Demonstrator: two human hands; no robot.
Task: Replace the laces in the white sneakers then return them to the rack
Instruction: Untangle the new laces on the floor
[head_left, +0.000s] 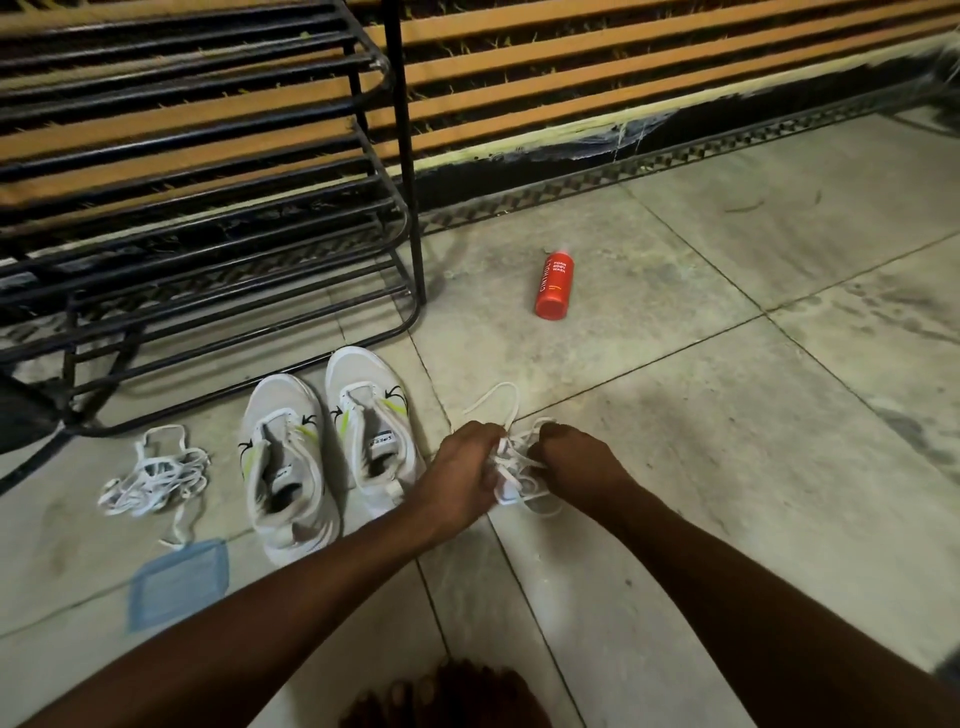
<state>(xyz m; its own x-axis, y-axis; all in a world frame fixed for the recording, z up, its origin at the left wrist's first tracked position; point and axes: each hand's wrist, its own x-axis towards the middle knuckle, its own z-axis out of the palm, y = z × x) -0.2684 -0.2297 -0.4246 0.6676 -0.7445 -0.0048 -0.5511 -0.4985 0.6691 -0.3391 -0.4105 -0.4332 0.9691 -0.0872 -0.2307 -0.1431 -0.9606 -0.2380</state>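
Note:
Two white sneakers with neon-yellow accents stand side by side on the tiled floor, the left one (283, 462) and the right one (371, 423), both without laces, toes toward the rack. My left hand (462, 473) and my right hand (576, 457) are just right of the sneakers, both closed on a bundle of white laces (514, 467). One loop of that bundle sticks up beyond my fingers. A second tangled pile of white laces (150, 475) lies on the floor left of the sneakers.
A black metal shoe rack (208, 208) stands at the back left, its shelves bare. An orange bottle (555, 286) lies on the floor to its right. A blue plastic pouch (179, 582) lies near my left forearm. My bare foot (441, 696) shows at the bottom edge.

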